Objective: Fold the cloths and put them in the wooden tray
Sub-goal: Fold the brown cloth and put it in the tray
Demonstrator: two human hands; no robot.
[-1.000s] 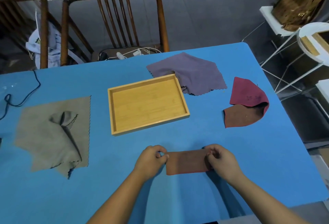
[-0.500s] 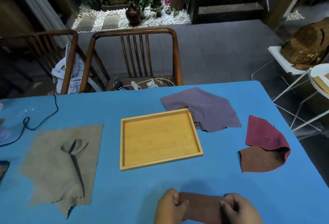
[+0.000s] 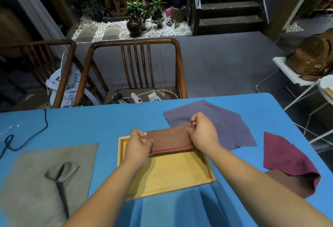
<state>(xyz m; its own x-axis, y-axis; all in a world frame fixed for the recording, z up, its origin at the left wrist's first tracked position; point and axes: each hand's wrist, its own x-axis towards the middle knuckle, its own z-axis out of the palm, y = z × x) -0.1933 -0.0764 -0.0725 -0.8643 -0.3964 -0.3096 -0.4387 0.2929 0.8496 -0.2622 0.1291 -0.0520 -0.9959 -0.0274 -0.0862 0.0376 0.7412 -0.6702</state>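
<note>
While both arms reach out over the blue table, the left hand and right hand each pinch an end of the folded brown cloth, fingers clamped on it, stretching it between them over the tray's far half. Whether it touches the tray floor I cannot tell. Beyond lies a purple cloth.

Folded brown cloth ends hidden inside both fists; wooden tray far rim covered by it. Grey cloth cut off at left and bottom edges.
</note>
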